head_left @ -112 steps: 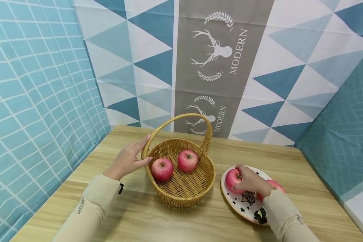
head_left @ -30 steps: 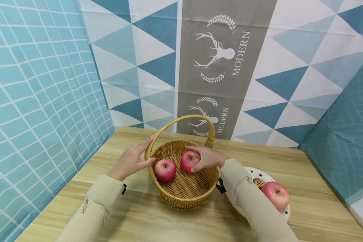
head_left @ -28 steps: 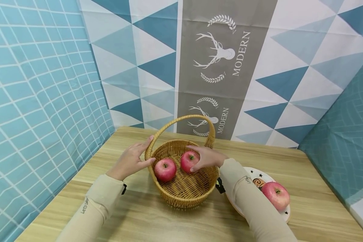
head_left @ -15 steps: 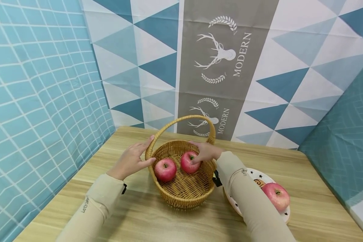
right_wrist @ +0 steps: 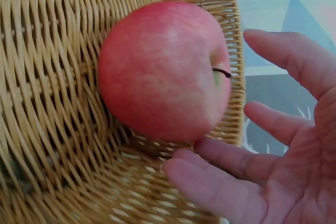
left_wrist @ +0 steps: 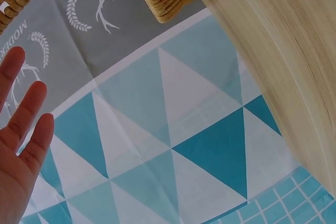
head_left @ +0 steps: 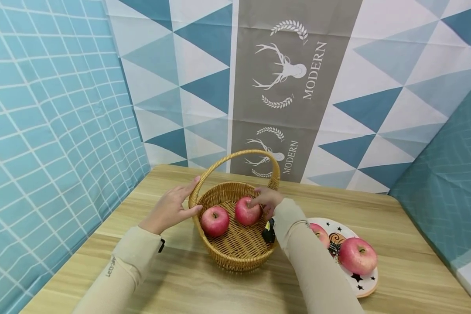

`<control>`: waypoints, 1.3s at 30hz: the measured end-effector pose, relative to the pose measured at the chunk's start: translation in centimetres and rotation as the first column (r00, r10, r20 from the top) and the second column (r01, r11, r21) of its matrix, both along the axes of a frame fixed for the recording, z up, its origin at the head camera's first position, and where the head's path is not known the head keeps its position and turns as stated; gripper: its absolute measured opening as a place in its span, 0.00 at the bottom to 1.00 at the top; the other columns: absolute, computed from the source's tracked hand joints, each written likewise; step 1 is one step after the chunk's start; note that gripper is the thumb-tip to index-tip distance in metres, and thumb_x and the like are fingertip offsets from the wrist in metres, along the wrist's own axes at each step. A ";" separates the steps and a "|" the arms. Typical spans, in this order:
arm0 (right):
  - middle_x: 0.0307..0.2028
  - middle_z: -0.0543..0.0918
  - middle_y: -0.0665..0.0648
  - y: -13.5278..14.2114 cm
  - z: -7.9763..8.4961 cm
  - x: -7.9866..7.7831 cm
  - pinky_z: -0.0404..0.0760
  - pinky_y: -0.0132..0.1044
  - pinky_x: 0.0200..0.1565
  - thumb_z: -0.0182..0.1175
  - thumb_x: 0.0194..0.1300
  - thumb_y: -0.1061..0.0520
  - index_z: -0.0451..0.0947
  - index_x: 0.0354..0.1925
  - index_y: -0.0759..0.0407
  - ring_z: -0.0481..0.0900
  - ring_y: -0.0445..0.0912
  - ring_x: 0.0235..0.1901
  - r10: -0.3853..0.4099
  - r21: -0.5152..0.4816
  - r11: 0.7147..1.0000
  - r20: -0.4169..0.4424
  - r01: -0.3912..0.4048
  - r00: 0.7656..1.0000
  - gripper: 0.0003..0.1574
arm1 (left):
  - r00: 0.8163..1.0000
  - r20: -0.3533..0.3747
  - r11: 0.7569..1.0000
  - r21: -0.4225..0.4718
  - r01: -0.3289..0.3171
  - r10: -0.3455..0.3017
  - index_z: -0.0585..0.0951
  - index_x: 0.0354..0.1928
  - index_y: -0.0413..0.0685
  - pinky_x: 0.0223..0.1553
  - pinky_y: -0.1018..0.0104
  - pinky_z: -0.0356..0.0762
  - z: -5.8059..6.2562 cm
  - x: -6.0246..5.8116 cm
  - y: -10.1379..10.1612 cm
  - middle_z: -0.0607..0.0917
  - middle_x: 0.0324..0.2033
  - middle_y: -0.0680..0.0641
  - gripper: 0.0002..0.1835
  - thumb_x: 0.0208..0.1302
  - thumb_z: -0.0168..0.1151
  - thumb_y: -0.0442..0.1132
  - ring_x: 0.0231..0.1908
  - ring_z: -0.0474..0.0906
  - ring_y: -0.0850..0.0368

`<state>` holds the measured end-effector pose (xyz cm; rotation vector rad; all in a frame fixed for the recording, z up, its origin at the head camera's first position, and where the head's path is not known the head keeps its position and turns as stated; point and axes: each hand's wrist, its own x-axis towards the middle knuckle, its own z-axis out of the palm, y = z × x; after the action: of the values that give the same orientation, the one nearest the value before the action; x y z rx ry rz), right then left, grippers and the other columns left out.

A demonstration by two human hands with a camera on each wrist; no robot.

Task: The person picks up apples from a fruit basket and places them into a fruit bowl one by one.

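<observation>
So the fingers [right_wrist: 210, 182] of my right hand [head_left: 267, 200] are spread apart, pinching nothing, right up beside a red-pink apple [head_left: 245, 213]; the closest fingertips look about level with its skin, but I honestly can't tell if they're touching. That apple sits in the wicker basket [head_left: 235, 261], just left of those fingertips. My left hand [head_left: 172, 208] is pretty relaxed too: three fingers [left_wrist: 26, 106] stretched out and apart with nothing in them, and the thumb and index laid at the foot of the tall handle [head_left: 255, 151], kinda steadying things I guess. The second apple [head_left: 215, 221] is in there too, further left of my right fingers and just inside the rim from my left thumb. Going further out, the star-print plate [head_left: 369, 285] is off to the right of my right fingers and nearer my body, with a third apple [head_left: 359, 257] in plain view and a fourth apple [head_left: 319, 233] partly tucked behind my sleeve [head_left: 308, 261]. All of it's on a wood-look table [head_left: 180, 279]. My read: I'm at the letting-go bit of loading apples, two in, at least two to go. Next move probably wants the right fingers lifted clear without nudging that apple or snagging the handle, then swung right to the plate, wide enough for a full apple, while the left fingers stop the basket sliding
</observation>
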<state>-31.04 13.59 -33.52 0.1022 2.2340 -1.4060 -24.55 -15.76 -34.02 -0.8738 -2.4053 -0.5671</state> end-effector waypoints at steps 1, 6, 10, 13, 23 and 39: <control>0.68 0.53 0.74 -0.2 -0.1 0.0 0.66 0.66 0.57 0.61 0.56 0.64 0.51 0.73 0.58 0.57 0.73 0.64 -0.005 -0.010 1.000 0.004 0.005 1.000 0.50 | 1.000 0.000 1.000 -0.002 0.000 0.000 0.65 0.68 0.36 0.50 0.40 0.72 0.0 0.0 0.0 0.82 0.46 0.32 0.40 0.55 0.67 0.46 0.47 0.77 0.36; 0.66 0.59 0.71 -1.2 -0.6 0.1 0.69 0.59 0.57 0.58 0.52 0.68 0.54 0.71 0.66 0.63 0.65 0.62 0.012 0.019 1.000 -0.042 -0.011 0.999 0.48 | 1.000 0.002 1.000 -0.007 0.000 0.000 0.64 0.69 0.38 0.49 0.41 0.73 0.1 0.0 -0.1 0.82 0.46 0.32 0.41 0.55 0.67 0.46 0.47 0.77 0.37; 0.61 0.66 0.69 -1.8 -1.2 0.1 0.75 0.51 0.53 0.60 0.47 0.70 0.59 0.67 0.70 0.69 0.59 0.56 0.032 0.067 0.997 -0.098 -0.025 0.995 0.47 | 1.000 0.002 1.000 -0.012 -0.002 0.002 0.65 0.68 0.38 0.49 0.42 0.73 0.1 0.0 -0.1 0.82 0.46 0.33 0.41 0.55 0.67 0.46 0.46 0.78 0.37; 0.59 0.67 0.67 -2.2 -1.6 0.2 0.78 0.53 0.48 0.61 0.46 0.70 0.59 0.67 0.68 0.71 0.59 0.52 0.028 0.071 0.997 -0.099 -0.021 0.995 0.48 | 1.000 0.000 1.000 -0.010 -0.001 0.001 0.66 0.67 0.36 0.49 0.41 0.73 0.2 0.2 -0.1 0.82 0.47 0.33 0.40 0.55 0.67 0.45 0.46 0.78 0.37; 0.58 0.67 0.67 -2.8 -2.7 -0.2 0.79 0.56 0.43 0.66 0.45 0.69 0.56 0.69 0.64 0.71 0.63 0.54 0.058 0.129 0.991 -0.124 -0.042 0.991 0.54 | 1.000 0.001 1.000 -0.018 0.002 -0.002 0.65 0.68 0.37 0.49 0.41 0.73 0.2 0.2 -0.1 0.83 0.48 0.35 0.39 0.56 0.66 0.45 0.47 0.78 0.38; 0.64 0.66 0.67 -3.9 -2.5 -0.1 0.70 0.46 0.59 0.75 0.43 0.64 0.46 0.73 0.63 0.66 0.56 0.62 0.281 0.559 0.815 -0.151 -0.152 0.948 0.66 | 1.000 0.000 1.000 -0.029 0.009 -0.009 0.63 0.70 0.41 0.49 0.41 0.73 0.4 0.4 -0.1 0.83 0.45 0.34 0.40 0.57 0.66 0.45 0.46 0.78 0.38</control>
<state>-31.13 9.65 -36.00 -0.1332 2.6788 -0.6552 -24.13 -15.88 -33.67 -0.8973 -2.4159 -0.5363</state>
